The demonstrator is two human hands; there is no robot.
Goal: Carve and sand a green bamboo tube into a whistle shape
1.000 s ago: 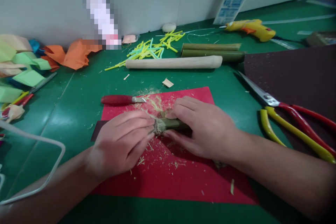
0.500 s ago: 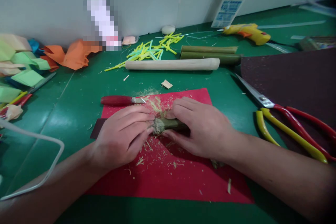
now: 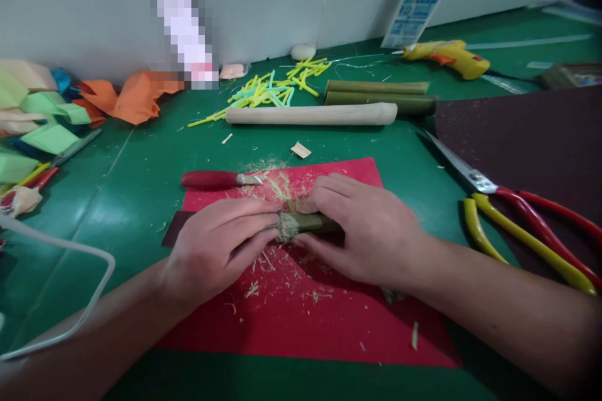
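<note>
Fingers of the left hand (image 3: 221, 250) and right hand (image 3: 371, 232) are clamped around a green bamboo section (image 3: 310, 222) over the shavings-strewn red sheet (image 3: 301, 332); its frayed joint (image 3: 286, 227) is probably best worked with the section braced firmly.

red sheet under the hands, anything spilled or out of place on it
Yes: pale shavings lie scattered over the red sheet, on both sides of the green bamboo piece in the right hand, so it looks messy. The knife lies at the far left corner, blade bare among them.
</note>
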